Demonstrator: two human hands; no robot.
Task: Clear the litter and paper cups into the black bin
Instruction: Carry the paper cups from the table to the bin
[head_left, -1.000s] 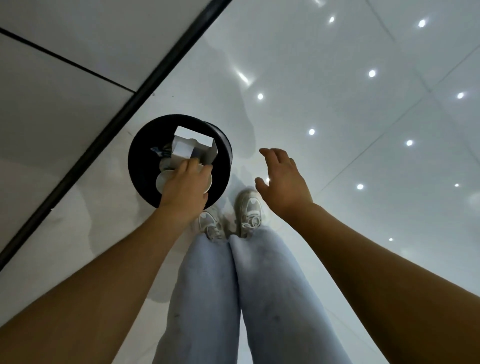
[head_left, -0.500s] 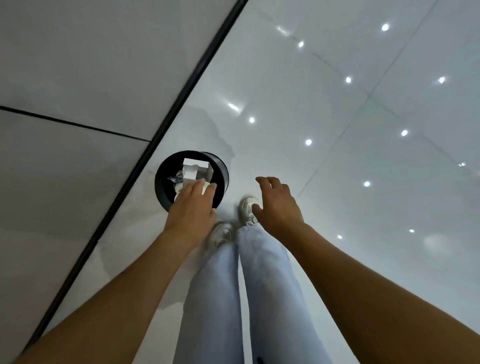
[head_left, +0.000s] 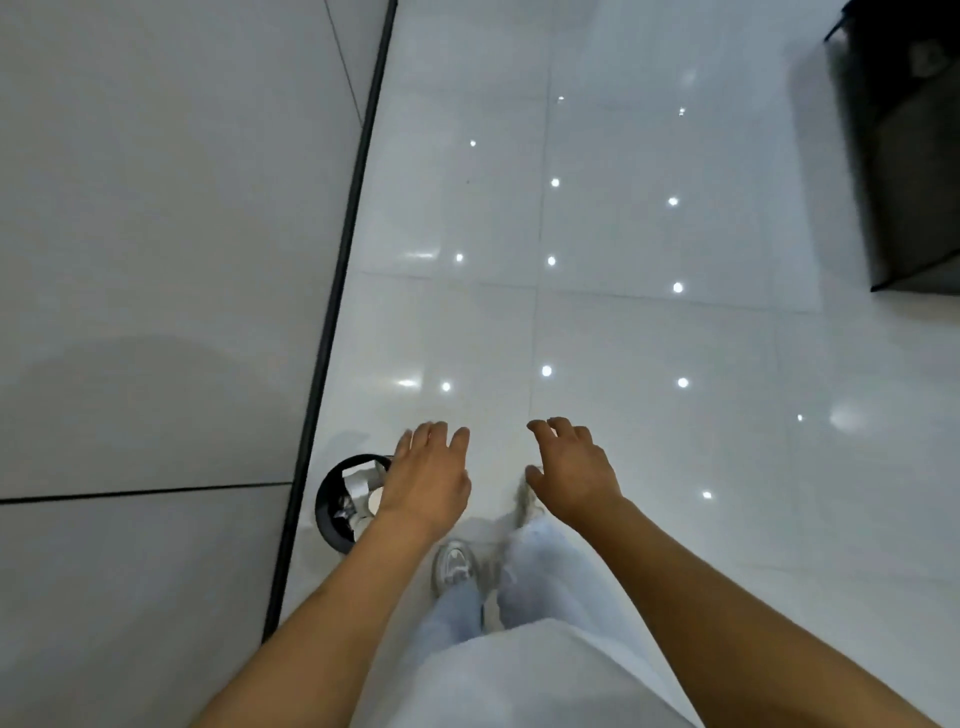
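Change: left hand (head_left: 425, 480) was low over the black bin (head_left: 332, 525) half a second ago, fingertips at the white litter; now it is lifted clear of the opening and holds nothing, and the view has swung up so far more floor shows.
Left hand: palm down, fingers straight and slightly spread, pointing to 12 o'clock; released, grasping nothing.
Right hand: right hand (head_left: 574, 473) level with the left, at its 3 o'clock, well apart; palm down, fingers loosely bent, holding nothing.
Bin: at 9 o'clock of the left hand, partly covered by that hand and wrist, standing on the floor just beside the dark strip (head_left: 343, 270).
Litter: white litter (head_left: 358, 486) and what looks like a paper cup (head_left: 375, 501) lie inside the bin.
Body: pale trousers (head_left: 540, 582) and one shoe (head_left: 454, 564) at 6 o'clock, between the forearms.
Floor: glossy white tiles (head_left: 649, 338) with bright light reflections.
Far corner: dark boxy object (head_left: 904, 156) at 2 o'clock; blurred, kind unclear.
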